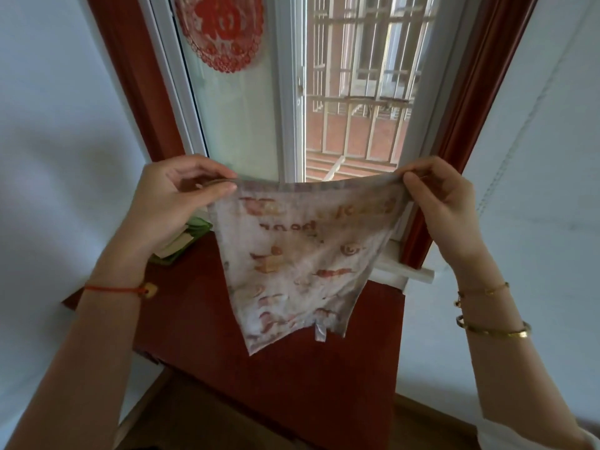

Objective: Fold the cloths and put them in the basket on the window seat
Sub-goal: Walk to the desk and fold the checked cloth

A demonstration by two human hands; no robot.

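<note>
- The red-brown window seat (201, 319) runs under the window (289, 108); the printed cloth (302, 261) hangs in the air above it, touched only by fingers.
- That cloth looks thin, light and limp: it sags between its top corners, so I'd hold it by corners or edges to fold it square.
- The left hand (175, 203) pinches the upper left corner, the right hand (444, 196) the upper right.
- A small label tab (319, 332) dangles at the bottom hem.
</note>
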